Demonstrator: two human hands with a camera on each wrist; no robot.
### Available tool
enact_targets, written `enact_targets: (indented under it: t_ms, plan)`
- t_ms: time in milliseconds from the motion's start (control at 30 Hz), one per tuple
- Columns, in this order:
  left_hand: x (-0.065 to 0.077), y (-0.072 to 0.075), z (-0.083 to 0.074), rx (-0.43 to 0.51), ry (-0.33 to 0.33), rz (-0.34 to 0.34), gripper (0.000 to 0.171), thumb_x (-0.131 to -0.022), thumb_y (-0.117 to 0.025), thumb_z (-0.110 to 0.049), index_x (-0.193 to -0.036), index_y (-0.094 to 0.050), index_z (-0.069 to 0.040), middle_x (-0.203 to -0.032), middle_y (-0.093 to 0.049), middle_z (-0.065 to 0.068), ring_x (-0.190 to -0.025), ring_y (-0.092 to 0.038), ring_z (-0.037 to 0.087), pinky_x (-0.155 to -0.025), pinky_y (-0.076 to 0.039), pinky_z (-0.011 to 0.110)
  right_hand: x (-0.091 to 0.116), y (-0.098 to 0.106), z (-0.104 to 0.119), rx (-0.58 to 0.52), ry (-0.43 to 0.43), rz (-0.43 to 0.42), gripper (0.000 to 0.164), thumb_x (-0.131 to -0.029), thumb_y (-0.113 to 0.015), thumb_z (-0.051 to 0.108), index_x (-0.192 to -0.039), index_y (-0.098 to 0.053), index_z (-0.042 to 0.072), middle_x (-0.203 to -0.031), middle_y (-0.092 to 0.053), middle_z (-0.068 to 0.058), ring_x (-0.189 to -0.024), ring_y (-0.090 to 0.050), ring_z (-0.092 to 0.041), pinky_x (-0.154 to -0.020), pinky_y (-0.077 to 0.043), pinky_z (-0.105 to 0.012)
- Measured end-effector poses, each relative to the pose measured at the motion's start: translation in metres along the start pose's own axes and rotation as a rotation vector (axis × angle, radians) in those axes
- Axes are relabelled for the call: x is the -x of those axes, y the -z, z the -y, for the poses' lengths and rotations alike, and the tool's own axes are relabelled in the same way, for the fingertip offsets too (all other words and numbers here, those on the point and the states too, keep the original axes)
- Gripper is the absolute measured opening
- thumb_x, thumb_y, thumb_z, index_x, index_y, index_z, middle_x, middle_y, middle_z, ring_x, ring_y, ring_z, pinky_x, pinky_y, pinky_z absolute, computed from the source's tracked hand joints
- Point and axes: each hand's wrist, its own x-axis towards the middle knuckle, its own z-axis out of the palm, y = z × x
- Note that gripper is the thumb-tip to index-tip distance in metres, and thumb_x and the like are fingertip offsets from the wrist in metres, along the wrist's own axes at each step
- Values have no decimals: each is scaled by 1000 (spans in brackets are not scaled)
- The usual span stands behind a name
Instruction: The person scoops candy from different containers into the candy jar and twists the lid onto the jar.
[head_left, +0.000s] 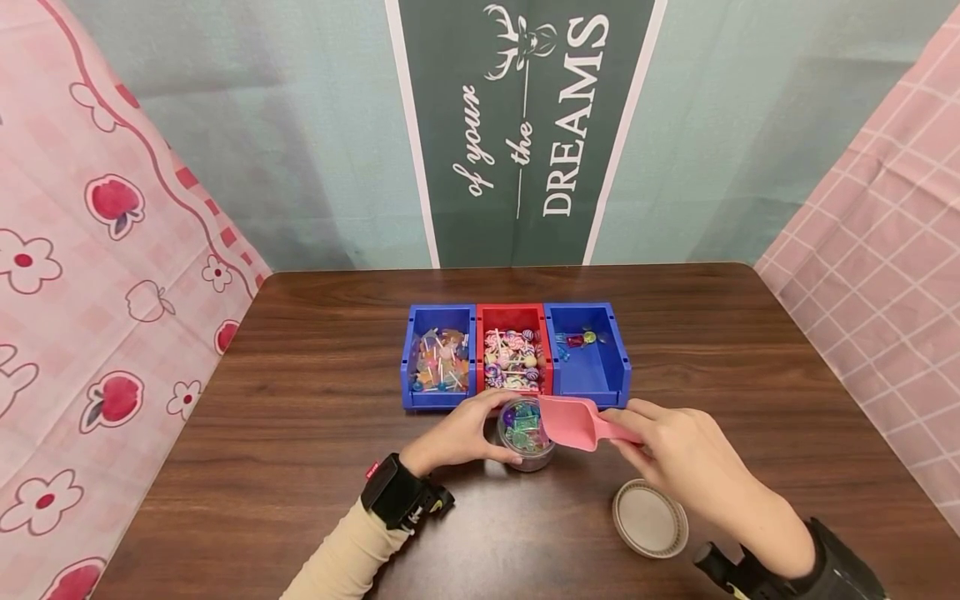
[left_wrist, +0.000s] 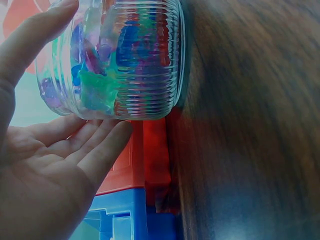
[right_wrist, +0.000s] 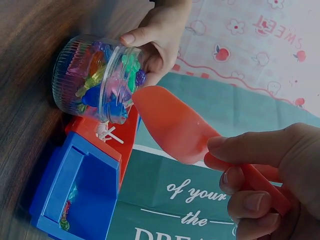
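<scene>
A clear ribbed glass jar [head_left: 528, 457], filled with colourful translucent plastic pieces, stands on the table in the middle of the head view. My left hand [head_left: 463, 429] holds it from the side, the thumb in front and the fingers behind, as the left wrist view also shows around the jar [left_wrist: 145, 65]. By its handle, my right hand [head_left: 686, 454] grips a pink plastic scoop [head_left: 572, 421]. In the right wrist view the tip of the scoop [right_wrist: 172, 125] is right at the jar's rim, and its bowl carries no pieces.
Behind the jar stand three joined bins: a blue bin [head_left: 441, 400] with translucent sticks and shapes, a red bin [head_left: 510, 315] of lollipop-like pieces, and a blue bin [head_left: 592, 371] with a few small pieces. A round grey ridged lid [head_left: 651, 518] lies near the right forearm.
</scene>
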Motion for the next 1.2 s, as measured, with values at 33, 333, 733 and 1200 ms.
enact_targets:
  t_ms: [33,333,733,1200]
  plan:
    - [0,0,0,-1,-1,-2,79,-68,-81,-33,-134,-48,-7,-135,-53,12,-121,-48,20,-103,-44,42,0,0,0,-1,-4,-4,18,-75,-74,23,-86,-73,9,-69,-63,4,-45,-41,-2,-36,-37,-20]
    - [0,-1,1,13,2,-2,79,-68,-81,-35,-134,-47,-7,-133,-54,12,-119,-50,20,-102,-45,43,0,2,-10,34,-90,-21,58,-96,-34,51,-84,-72,8,-60,-56,5,-46,-35,-3,-36,-31,-21]
    - [0,-1,2,-7,20,8,80,-68,-81,-35,-135,-46,-8,-136,-52,11,-121,-48,19,-103,-44,42,-1,-7,-27,5,-339,134,21,-74,-75,17,-89,-70,3,-61,-62,-3,-50,-43,-13,-42,-34,-29]
    - [0,-2,2,1,3,-8,79,-67,-82,-34,-133,-49,-6,-134,-53,11,-119,-49,18,-103,-45,41,-4,-44,-49,-62,-489,158,19,-79,-71,14,-85,-64,-3,-52,-40,-2,-45,-37,-15,-42,-25,-27]
